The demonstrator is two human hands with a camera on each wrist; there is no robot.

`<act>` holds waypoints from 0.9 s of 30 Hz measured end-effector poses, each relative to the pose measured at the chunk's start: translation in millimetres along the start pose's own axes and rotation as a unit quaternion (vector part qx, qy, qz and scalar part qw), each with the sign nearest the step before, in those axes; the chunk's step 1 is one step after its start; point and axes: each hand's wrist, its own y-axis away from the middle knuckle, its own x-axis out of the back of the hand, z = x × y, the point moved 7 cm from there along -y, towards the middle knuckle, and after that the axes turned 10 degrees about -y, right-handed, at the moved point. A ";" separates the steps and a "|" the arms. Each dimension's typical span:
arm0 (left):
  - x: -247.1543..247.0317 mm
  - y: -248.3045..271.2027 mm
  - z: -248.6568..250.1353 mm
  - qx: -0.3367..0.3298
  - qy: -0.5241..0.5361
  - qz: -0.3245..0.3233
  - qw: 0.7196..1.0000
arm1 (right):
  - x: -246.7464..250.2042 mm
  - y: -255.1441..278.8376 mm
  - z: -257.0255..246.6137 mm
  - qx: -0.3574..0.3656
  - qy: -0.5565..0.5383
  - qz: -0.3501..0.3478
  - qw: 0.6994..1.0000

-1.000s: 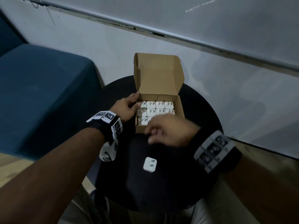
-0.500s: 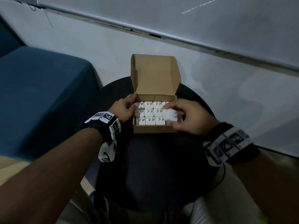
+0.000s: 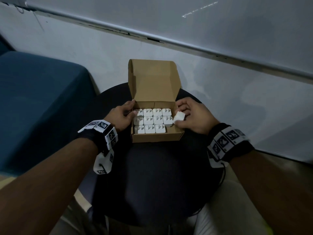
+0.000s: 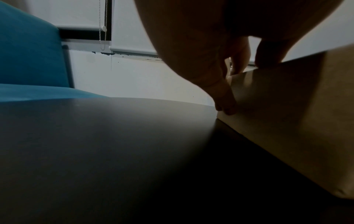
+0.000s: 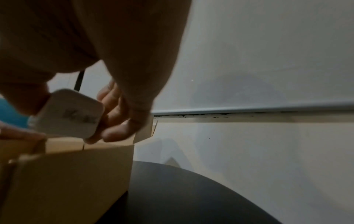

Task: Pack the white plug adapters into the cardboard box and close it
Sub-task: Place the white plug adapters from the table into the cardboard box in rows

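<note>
An open cardboard box [image 3: 157,138] stands on the round black table [image 3: 162,180], its lid [image 3: 155,80] tilted up at the back. Several white plug adapters [image 3: 153,120] lie in rows inside it; the front right slot shows bare. My left hand [image 3: 122,116] grips the box's left wall [image 4: 283,106], thumb inside on an adapter. My right hand [image 3: 189,117] pinches one white adapter [image 3: 178,117] [image 5: 67,115] just above the box's right edge [image 5: 76,151].
A blue upholstered seat [image 3: 37,106] stands left of the table. A pale wall with a grey rail [image 3: 186,43] runs behind. The table's near half [image 3: 160,192] lies bare and dark.
My right hand picked the loose adapter off the table's front and carried it up to the box's right side. The left hand stayed on the box's left wall.
</note>
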 end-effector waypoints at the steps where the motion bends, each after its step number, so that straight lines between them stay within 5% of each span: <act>1: 0.2 0.4 0.5 0.001 0.001 -0.001 1.000 | 0.6 -1.3 -2.8 0.001 0.000 -0.003 1.000; 12: 1.9 5.3 4.5 0.006 0.004 -0.004 1.000 | -12.6 -12.3 -16.2 0.006 0.098 -0.114 0.989; 19: 6.6 10.2 14.0 -0.008 -0.017 0.007 1.000 | -21.6 -12.7 -18.8 0.014 0.150 -0.109 0.983; 27: 6.2 10.0 14.5 -0.007 -0.024 0.003 1.000 | -35.7 -15.7 -18.4 0.026 0.395 -0.143 0.907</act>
